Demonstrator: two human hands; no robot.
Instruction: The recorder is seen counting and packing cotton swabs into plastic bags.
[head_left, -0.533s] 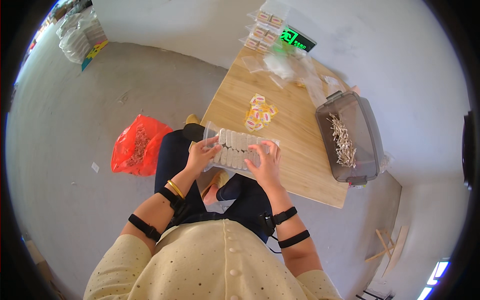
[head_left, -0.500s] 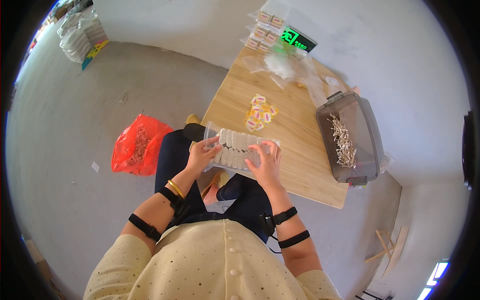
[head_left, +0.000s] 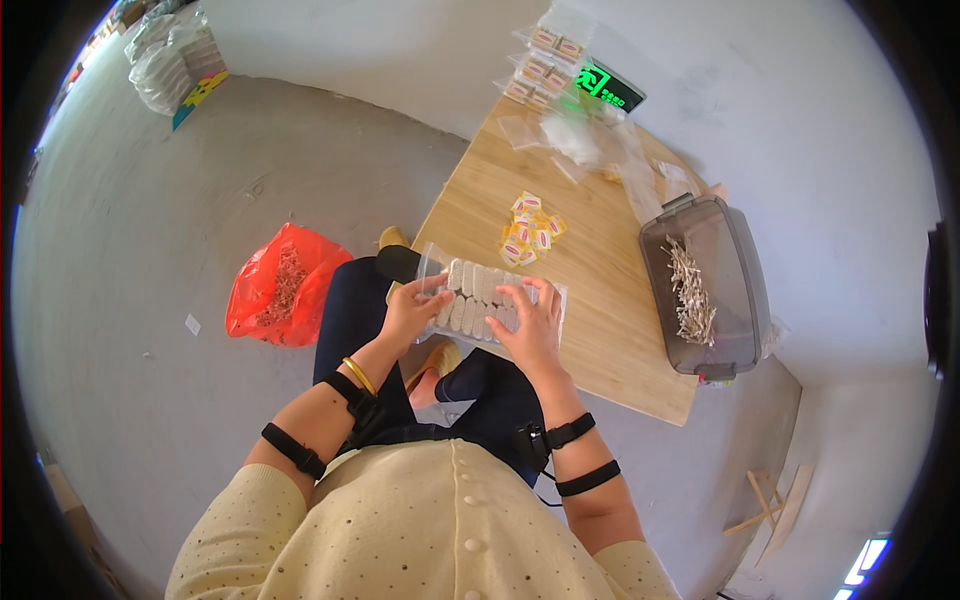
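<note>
A clear plastic bag (head_left: 470, 316) packed with pale grey, rounded oblong pieces in two rows is held over the table's near edge, above my lap. My left hand (head_left: 411, 312) grips its left end, with the thumb on top. The fingers of my right hand (head_left: 532, 322) are bent over its right part and press on it from above. Just beyond the bag, a loose heap of small yellow, white and red packets (head_left: 530, 230) lies on the wooden table (head_left: 590, 265).
At the table's right edge stands a grey translucent bin (head_left: 735, 270) holding many thin sticks (head_left: 692, 295). Filled clear packs (head_left: 545, 68), a lit green sign (head_left: 608, 88) and empty plastic bags (head_left: 572, 138) occupy the far end. A red bag (head_left: 285, 290) sits on the floor at left.
The view has shifted slightly, so the surroundings sit a little differently in it. Both hands keep nearly the same hold on the bag of oblong pieces.
</note>
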